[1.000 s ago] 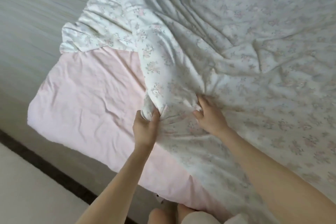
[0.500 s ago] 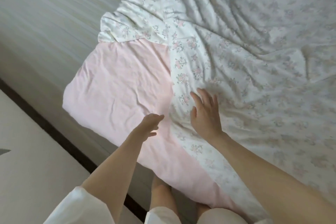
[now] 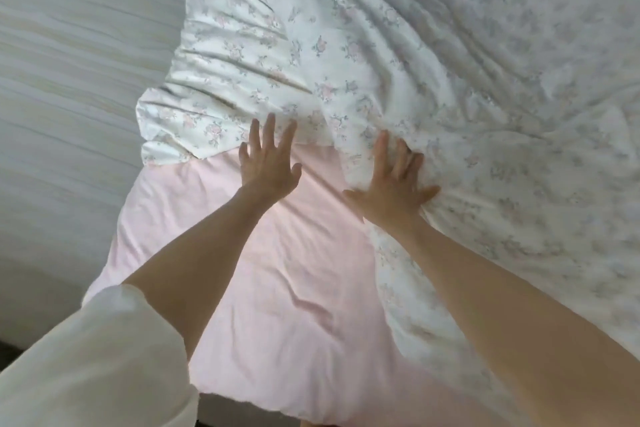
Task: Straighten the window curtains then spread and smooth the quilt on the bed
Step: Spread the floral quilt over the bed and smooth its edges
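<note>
Two hands: both of mine lie flat on the bed, palms down, arms stretched forward.
Left hand [image 3: 268,165]: fingers [image 3: 269,128] spread wide, palm on the pink sheet [image 3: 277,288], fingertips touching the quilt's folded-back edge.
Right hand [image 3: 393,184]: fingers [image 3: 381,152] spread and pressing into the quilt, thumb pointing toward the pink sheet; they pinch nothing.
Quilt [image 3: 450,80]: white with a small pink-and-grey flower print, heavily creased, covering the far and right part of the bed; its near-left corner [image 3: 180,128] is bunched and turned back, leaving the pink sheet bare beside it.
Pink sheet: wrinkled, showing from the quilt's edge down to the near side of the bed.
Sleeve [image 3: 97,357]: white, loose, on my left arm at the lower left.
Floor [image 3: 69,80]: pale, streaked with blur, to the left of the bed.
</note>
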Available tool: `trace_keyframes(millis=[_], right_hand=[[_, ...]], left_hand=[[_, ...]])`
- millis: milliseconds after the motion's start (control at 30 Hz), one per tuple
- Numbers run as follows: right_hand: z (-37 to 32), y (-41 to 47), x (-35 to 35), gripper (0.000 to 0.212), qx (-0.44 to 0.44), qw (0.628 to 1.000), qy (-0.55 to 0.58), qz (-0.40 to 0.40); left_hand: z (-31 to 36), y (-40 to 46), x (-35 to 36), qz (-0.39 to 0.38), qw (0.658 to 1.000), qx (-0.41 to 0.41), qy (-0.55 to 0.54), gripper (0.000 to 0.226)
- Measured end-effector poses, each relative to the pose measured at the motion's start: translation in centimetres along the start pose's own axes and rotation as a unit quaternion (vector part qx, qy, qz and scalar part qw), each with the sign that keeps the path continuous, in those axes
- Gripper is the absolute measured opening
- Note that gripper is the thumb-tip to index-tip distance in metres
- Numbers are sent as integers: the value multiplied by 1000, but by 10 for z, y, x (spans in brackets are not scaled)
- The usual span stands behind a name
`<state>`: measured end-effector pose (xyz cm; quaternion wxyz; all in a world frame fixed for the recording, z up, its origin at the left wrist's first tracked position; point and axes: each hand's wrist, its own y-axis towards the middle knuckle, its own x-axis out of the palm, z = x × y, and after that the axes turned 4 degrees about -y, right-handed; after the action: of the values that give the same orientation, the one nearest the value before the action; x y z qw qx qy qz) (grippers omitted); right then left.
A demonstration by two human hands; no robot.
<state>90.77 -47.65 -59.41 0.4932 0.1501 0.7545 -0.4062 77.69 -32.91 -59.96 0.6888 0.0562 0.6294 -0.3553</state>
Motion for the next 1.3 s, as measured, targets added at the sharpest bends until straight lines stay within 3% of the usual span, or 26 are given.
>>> trace_keyframes(millis=[133, 333, 433, 533, 633, 833, 1000, 1067, 1167, 1233, 1300], right_hand=[[4, 20, 13, 108, 13, 999, -51, 6], [1, 40, 7, 96, 41, 998, -48, -12], [-8, 41, -1, 93, 45, 995, -84, 15], [-14, 38, -10, 78, 26, 993, -103, 49], [-26, 34, -19, 67, 52, 992, -100, 54], [-48, 0, -20, 77, 94, 989, -85, 77], [-47, -33, -53, 76, 67, 987, -55, 137], [-59, -43, -62, 85, 25, 982, -81, 171], [-98, -60, -63, 86, -131, 970, -88, 186], [-124, -64, -54, 77, -230, 957, -67, 161], [-139, -64, -36, 70, -268, 958, -62, 79]], left_hand=[[-13, 63, -3, -25, 996, 42, 70, 82], [-27, 116, 0, -59, 993, 56, 82, 98], [-20, 121, -2, -26, 994, 51, 90, 83], [-11, 121, -7, 30, 994, 72, 74, 59], [-14, 109, -13, 43, 993, 99, 48, 59], [-41, 53, -33, 106, 988, 100, 41, 33], [-94, 5, -77, 144, 985, 79, 50, 35], [-123, -13, -88, 173, 983, 37, 51, 33], [-164, -48, -95, 175, 983, -41, 46, 34], [-179, -62, -89, 155, 983, -97, 20, 37], [-176, -68, -73, 115, 976, -181, -41, 47]])
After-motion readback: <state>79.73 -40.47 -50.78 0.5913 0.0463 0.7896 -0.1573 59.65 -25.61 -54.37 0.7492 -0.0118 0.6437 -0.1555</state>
